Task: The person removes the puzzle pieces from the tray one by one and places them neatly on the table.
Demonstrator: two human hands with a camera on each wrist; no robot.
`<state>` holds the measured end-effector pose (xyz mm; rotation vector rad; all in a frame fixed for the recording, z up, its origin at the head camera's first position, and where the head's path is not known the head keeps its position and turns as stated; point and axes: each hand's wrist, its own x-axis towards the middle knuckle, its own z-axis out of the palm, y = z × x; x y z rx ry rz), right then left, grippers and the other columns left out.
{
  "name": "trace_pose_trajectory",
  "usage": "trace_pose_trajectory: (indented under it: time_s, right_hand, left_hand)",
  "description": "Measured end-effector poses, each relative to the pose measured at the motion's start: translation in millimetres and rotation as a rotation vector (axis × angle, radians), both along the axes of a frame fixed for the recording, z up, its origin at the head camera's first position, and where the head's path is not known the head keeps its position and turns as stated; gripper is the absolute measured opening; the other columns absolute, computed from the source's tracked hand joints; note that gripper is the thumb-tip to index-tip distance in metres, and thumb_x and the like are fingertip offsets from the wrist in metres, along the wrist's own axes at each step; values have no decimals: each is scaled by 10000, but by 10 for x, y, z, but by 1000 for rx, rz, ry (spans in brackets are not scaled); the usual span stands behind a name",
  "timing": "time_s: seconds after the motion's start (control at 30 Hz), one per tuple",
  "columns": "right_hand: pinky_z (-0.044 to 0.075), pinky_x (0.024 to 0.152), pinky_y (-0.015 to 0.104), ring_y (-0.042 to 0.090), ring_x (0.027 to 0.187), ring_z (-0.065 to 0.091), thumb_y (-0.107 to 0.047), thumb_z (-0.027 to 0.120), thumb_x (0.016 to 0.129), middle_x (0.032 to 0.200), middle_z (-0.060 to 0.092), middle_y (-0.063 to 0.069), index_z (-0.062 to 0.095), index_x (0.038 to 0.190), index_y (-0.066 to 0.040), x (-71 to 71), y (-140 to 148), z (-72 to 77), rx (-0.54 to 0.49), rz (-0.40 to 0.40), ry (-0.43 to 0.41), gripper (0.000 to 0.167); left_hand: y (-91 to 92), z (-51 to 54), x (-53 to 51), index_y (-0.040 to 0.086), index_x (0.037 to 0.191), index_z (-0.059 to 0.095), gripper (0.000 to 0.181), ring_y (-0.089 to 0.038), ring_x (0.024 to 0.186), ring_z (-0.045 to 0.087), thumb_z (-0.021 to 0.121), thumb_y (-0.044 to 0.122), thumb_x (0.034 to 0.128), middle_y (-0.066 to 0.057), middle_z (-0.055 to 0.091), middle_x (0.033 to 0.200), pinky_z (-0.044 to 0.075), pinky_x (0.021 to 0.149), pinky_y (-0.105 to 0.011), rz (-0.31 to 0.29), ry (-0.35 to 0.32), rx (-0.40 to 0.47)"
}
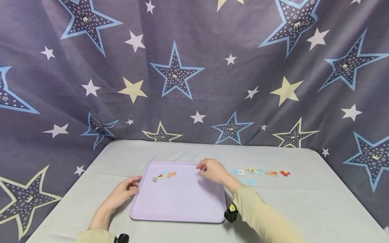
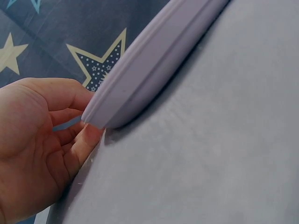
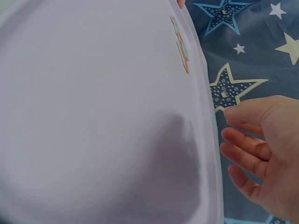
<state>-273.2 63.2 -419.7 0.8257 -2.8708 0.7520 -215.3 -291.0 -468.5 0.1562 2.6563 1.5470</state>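
Observation:
A pale purple tray (image 1: 179, 206) lies on the table, with several small coloured puzzle-like pieces (image 1: 171, 174) grouped at its upper left. My left hand (image 1: 123, 192) is at the tray's left edge. In the left wrist view, the fingertips of that hand (image 2: 42, 144) touch the tray's rim (image 2: 140, 70). My right hand (image 1: 212, 170) hovers over the tray's far right corner, its fingers loosely bent. The right wrist view shows nothing between the fingers of the right hand (image 3: 266, 149). The hand's shadow falls on the tray.
Right of the tray, more small pieces lie on the grey-white table (image 1: 304, 206): blue ones (image 1: 252, 182), an orange-brown one (image 1: 271, 173) and a red one (image 1: 285, 173). The right forearm partly covers some. A star-patterned curtain (image 1: 212, 84) hangs behind the table.

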Motion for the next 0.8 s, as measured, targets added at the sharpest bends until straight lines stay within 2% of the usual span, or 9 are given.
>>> trace_pose_trajectory:
  time_s: [0.13, 0.33, 0.57, 0.8]
  right_hand:
    - [432, 670, 257, 109, 739, 567, -176, 649, 789, 842, 637, -1, 672, 964, -110, -27, -147, -42, -10, 0, -40, 188]
    - [430, 692, 242, 99, 746, 571, -204, 662, 781, 833, 643, -10, 672, 971, -110, -88, -377, -129, -30, 13, -37, 212]
    - [425, 686, 237, 93, 754, 562, -219, 699, 751, 827, 638, -23, 671, 978, -126, -114, -576, -195, -37, -11, -57, 247]
    - [414, 689, 227, 77, 765, 533, -261, 726, 730, 835, 611, -45, 675, 998, -161, -168, -716, -263, -50, -38, -61, 290]
  left_hand:
    - [8, -10, 5, -38, 1290, 445, 534, -81, 789, 462, 588, 42, 781, -153, 521, 1033, 395, 636, -207, -2, -3, 9]
    - [12, -7, -4, -32, 1295, 442, 539, -86, 802, 462, 590, 52, 784, -157, 522, 1046, 395, 641, -207, 5, -6, 12]
    - [21, -5, 8, -64, 1300, 419, 545, -71, 771, 447, 589, 40, 792, -157, 503, 1045, 388, 600, -212, -20, -7, 39]
    - [17, 12, 9, -30, 1299, 437, 529, -80, 770, 445, 585, 48, 796, -148, 498, 1045, 385, 587, -214, 17, -31, 27]
